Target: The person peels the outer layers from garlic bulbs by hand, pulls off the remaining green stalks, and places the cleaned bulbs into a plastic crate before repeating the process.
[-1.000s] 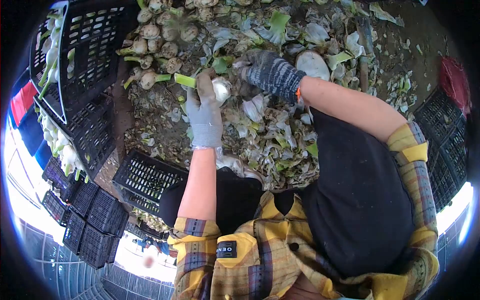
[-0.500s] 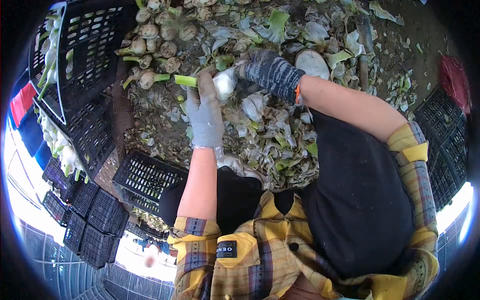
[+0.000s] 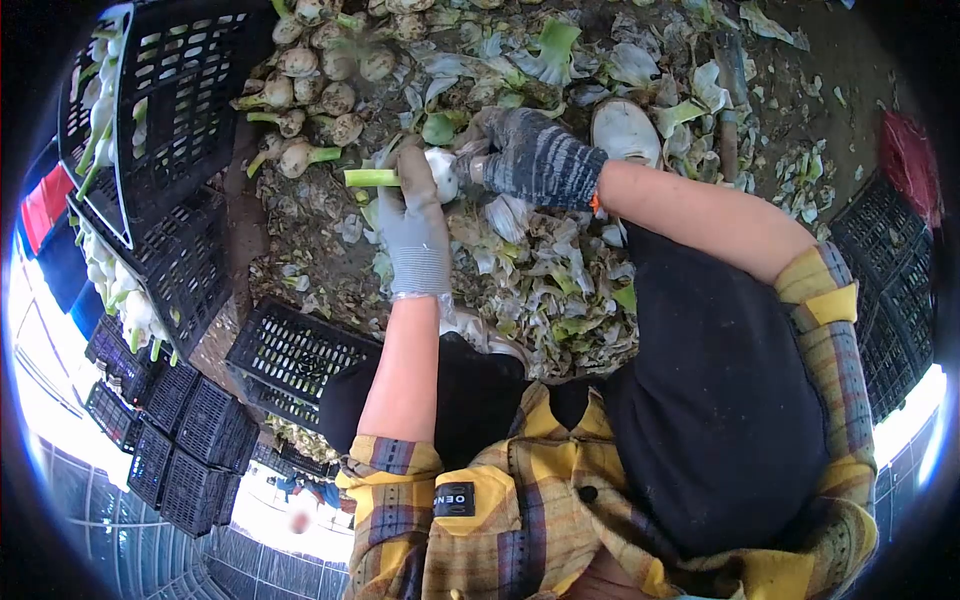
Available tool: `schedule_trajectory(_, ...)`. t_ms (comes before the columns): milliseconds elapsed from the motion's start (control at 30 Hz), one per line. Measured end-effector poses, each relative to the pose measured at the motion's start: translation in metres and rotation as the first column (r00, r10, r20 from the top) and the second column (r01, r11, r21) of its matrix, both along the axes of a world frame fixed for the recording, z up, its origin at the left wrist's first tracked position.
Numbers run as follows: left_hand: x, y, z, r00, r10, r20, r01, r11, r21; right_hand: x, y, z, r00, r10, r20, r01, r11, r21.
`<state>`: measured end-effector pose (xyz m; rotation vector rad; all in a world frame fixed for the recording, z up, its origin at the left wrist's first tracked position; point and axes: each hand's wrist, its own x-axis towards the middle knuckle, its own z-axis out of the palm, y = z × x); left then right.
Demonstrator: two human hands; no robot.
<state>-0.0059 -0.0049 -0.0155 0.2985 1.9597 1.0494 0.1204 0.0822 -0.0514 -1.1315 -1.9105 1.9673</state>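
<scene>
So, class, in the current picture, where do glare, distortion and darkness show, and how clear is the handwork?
Head view: corners fall to black; wide-angle distortion makes the stacked crates lean; glare whites out the far left and lower edges; the white bulb in the left hand reads clearly, but whatever the right hand grips doesn't.

The dirt floor [image 3: 850, 75] runs below my left grip [image 3: 412, 195] and right grip [image 3: 530, 155]. Bulbs [image 3: 298, 62] lie bunched on it, ahead and left of my left grip; peelings [image 3: 545, 270] litter it nearer me than my right grip, with a green leaf [image 3: 555, 55] beyond.
</scene>
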Motion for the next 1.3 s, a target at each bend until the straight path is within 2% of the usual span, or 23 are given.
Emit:
schedule_trajectory(100,-0.001,0.007,0.009,0.987,0.128,0.101,-0.114,0.984,-0.137,-0.001,0.0,-0.012,0.997,-0.065,0.037,0.068,0.991,-0.116)
schedule_trajectory(133,-0.001,0.009,0.012,0.982,0.111,0.156,-0.096,0.99,-0.103,-0.002,0.003,-0.012,0.996,-0.072,0.055,0.08,0.984,-0.156)
schedule_trajectory(167,-0.003,0.011,0.016,0.974,0.091,0.209,-0.078,0.995,-0.068,0.0,0.009,-0.021,0.991,-0.051,0.128,0.065,0.992,-0.111)
schedule_trajectory(200,-0.005,0.011,0.019,0.963,0.069,0.261,-0.062,0.998,-0.033,0.002,0.011,-0.03,0.991,-0.11,0.073,0.121,0.979,-0.164)
schedule_trajectory(233,-0.006,0.006,0.016,0.99,-0.042,0.135,0.04,0.999,0.016,0.004,0.011,-0.037,0.985,-0.171,0.022,0.172,0.96,-0.219)
schedule_trajectory(333,-0.012,0.004,0.012,0.961,0.071,0.266,-0.091,0.994,0.063,0.007,0.009,-0.031,0.967,-0.222,0.125,0.253,0.897,-0.363)
schedule_trajectory(400,-0.014,0.003,0.007,0.966,0.102,0.237,-0.123,0.989,0.077,0.009,0.007,-0.022,0.986,-0.156,0.055,0.165,0.888,-0.429)
schedule_trajectory(467,-0.015,0.003,0.008,0.931,0.13,0.343,-0.165,0.983,0.077,0.007,0.006,-0.023,0.998,-0.052,-0.029,0.033,0.893,-0.449)
schedule_trajectory(500,-0.013,0.006,0.009,0.893,0.216,0.394,-0.253,0.967,0.043,0.004,0.006,-0.026,0.997,0.011,-0.072,-0.042,0.895,-0.444)
schedule_trajectory(567,-0.011,0.012,0.012,0.791,0.381,0.479,-0.414,0.909,-0.038,0.0,0.008,0.004,0.996,-0.091,0.001,0.056,0.608,-0.792)
schedule_trajectory(633,-0.012,0.009,0.013,0.722,0.402,0.562,-0.436,0.896,-0.081,-0.004,0.007,-0.009,0.998,0.004,-0.057,-0.035,0.827,-0.561)
schedule_trajectory(667,-0.012,0.009,0.013,0.685,0.412,0.602,-0.445,0.89,-0.103,-0.003,0.004,-0.014,0.997,0.009,-0.081,-0.044,0.894,-0.446)
schedule_trajectory(733,-0.012,0.012,0.013,0.691,0.445,0.569,-0.44,0.884,-0.157,-0.004,0.001,-0.016,0.995,0.014,-0.101,-0.032,0.983,-0.183)
schedule_trajectory(800,-0.014,0.01,0.011,0.711,0.418,0.566,-0.402,0.901,-0.161,-0.003,0.002,-0.002,0.996,0.013,-0.085,-0.021,0.995,-0.097)
schedule_trajectory(833,-0.015,0.006,0.008,0.726,0.373,0.578,-0.363,0.921,-0.138,-0.009,0.005,0.008,0.993,0.089,0.077,-0.072,0.978,-0.197)
schedule_trajectory(900,-0.009,0.006,0.009,0.762,0.343,0.549,-0.345,0.933,-0.103,-0.013,0.003,0.019,0.994,0.11,0.021,-0.104,0.973,-0.205)
schedule_trajectory(933,-0.005,0.007,0.012,0.754,0.355,0.553,-0.35,0.929,-0.12,-0.013,0.002,0.021,0.993,0.121,-0.007,-0.12,0.97,-0.21)
schedule_trajectory(967,-0.003,0.008,0.014,0.744,0.366,0.558,-0.354,0.925,-0.135,-0.014,-0.007,0.013,0.997,0.08,0.02,-0.077,0.988,-0.135)
schedule_trajectory(1067,-0.004,0.005,0.013,0.73,0.427,0.533,-0.362,0.904,-0.228,-0.015,-0.01,0.004,0.995,0.101,-0.003,-0.1,0.983,-0.151)
schedule_trajectory(1133,-0.003,0.008,0.012,0.715,0.489,0.5,-0.391,0.872,-0.293,-0.011,-0.004,0.008,0.986,0.165,0.004,-0.157,0.951,-0.267)
schedule_trajectory(1200,0.001,0.008,0.014,0.721,0.496,0.484,-0.404,0.868,-0.288,-0.009,-0.004,0.001,0.983,0.172,-0.058,-0.181,0.963,-0.201)
schedule_trajectory(1233,0.004,0.01,0.016,0.716,0.497,0.49,-0.41,0.868,-0.281,-0.012,-0.006,0.002,0.992,0.117,-0.05,-0.127,0.927,-0.353)
schedule_trajectory(1300,0.003,0.009,0.016,0.704,0.482,0.522,-0.404,0.876,-0.263,-0.015,-0.004,0.002,0.983,0.185,0.017,-0.164,0.907,-0.388)
